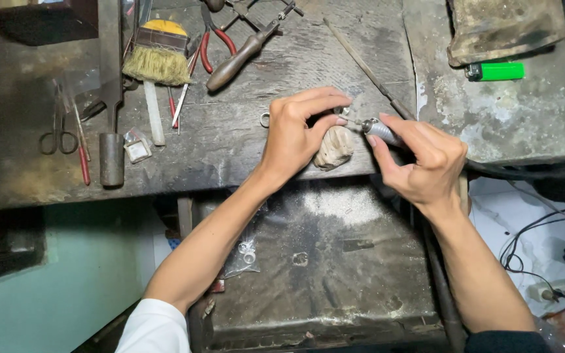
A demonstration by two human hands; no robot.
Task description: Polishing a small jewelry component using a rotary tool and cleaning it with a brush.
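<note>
The left hand [295,134] rests at the front edge of the dark, worn surface [230,144], its thumb and index fingers [325,123] pinched shut on a small metal workpiece [342,112]; the piece is too small to identify, though it appears ring-like. The hand braces against a rounded wooden bench peg [333,149] that projects from the edge of the surface. The right hand [423,160] grips a rotary handpiece [380,131] in a pen hold, its fingers closed around the grey barrel. The long axis of the handpiece runs from lower right to upper left, and the bit at its tip points directly at the workpiece, touching it or just short of it; contact cannot be confirmed. The workpiece therefore lies just left of the right fingertips and sits between the left fingertips, so the left hand is the nearer of the two. A loose metal ring [265,119] lies on the surface just left of the left hand. Farther left and behind lie a bristle brush [158,62], red-handled pliers [214,42], a wooden-handled tool [237,62], small scissors [59,134] and a long thin file [367,68]. A green lighter [497,70] rests on a grey slab [511,117] to the right. Below the hands, a metal catch tray [322,261] holds pale filings.
</note>
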